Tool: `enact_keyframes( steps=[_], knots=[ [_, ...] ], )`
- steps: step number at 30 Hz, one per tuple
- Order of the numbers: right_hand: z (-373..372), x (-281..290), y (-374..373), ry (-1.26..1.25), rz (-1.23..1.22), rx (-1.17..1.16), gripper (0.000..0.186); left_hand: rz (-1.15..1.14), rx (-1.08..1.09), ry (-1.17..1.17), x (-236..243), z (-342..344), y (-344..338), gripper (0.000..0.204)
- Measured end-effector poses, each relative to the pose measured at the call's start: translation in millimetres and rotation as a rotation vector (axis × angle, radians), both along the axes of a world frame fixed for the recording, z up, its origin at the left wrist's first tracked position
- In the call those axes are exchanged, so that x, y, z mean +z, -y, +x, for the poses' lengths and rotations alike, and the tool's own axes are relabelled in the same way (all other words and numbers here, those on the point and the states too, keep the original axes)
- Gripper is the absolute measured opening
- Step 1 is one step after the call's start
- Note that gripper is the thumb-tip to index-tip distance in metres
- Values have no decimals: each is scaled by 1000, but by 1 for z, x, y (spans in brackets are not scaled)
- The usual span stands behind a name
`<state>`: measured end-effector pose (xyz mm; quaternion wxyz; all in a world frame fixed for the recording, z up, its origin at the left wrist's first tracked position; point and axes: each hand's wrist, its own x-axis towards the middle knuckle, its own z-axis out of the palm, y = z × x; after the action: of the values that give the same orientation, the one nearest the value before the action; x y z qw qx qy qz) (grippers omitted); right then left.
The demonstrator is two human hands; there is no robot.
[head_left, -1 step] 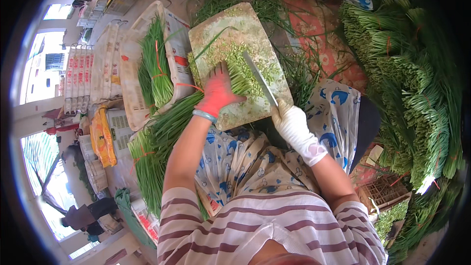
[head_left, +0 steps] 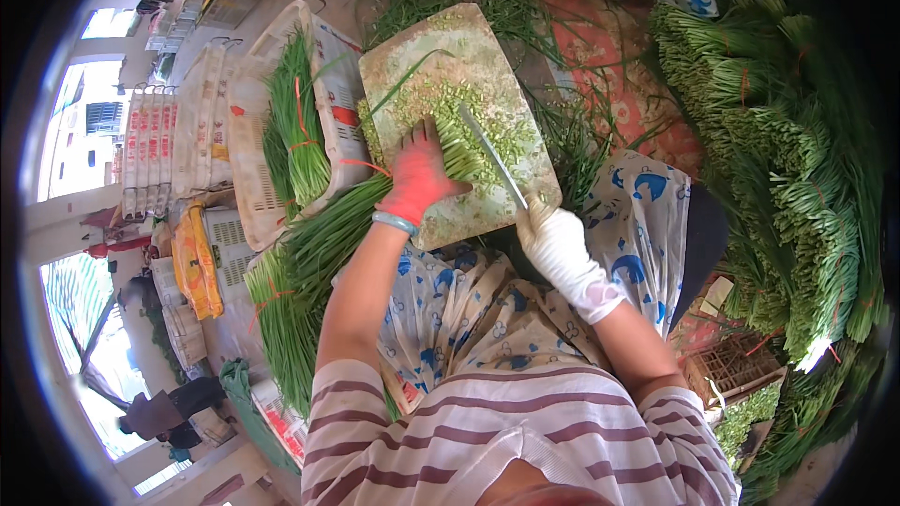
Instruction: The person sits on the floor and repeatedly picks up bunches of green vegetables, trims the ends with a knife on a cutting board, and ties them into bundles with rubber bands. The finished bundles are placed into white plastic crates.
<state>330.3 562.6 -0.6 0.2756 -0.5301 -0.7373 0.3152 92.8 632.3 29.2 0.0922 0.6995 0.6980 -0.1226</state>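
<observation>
A person in a striped top presses a bundle of long green stalks against a worn, stained cutting board, a knife close by. The stalks are dark green and leafy at one end, pale and bluntly cut at the other; short pale-green pieces litter the board beside the cut ends.

The left hand, in a red glove, lies across the bundle with fingers extended and thumb spread apart. The right hand, in a white glove, has its fingers closed around the knife handle at the board's lower right edge. The blade slants away from the person, up and to the left, just right of the cut ends.

The bundle crosses the board's left edge, its pale ends pointing right over the middle of the board. Its long axis runs from lower left to upper right, crossing the line of the blade. Beyond the left hand, the board's far end offers open room under a single long leaf; right of the blade, a strip strewn with pieces reaches the edge. A white crate stands near the left side, and tied green bundles are heaped well off to the right.
</observation>
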Motion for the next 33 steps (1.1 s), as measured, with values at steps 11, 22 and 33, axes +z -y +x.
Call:
enact_keyframes(
  steps=[11,22,33],
  knots=[
    [-30,-6,-1,300,-155,160,40,-55,52,33,-30,-3,-14,87],
    [-27,17,-41,392,-521,371,25,4,6,-48,-27,3,-8,81],
    [-101,-11,-184,311,-614,488,34,2,20,133,-3,-10,-19,81]
  ],
)
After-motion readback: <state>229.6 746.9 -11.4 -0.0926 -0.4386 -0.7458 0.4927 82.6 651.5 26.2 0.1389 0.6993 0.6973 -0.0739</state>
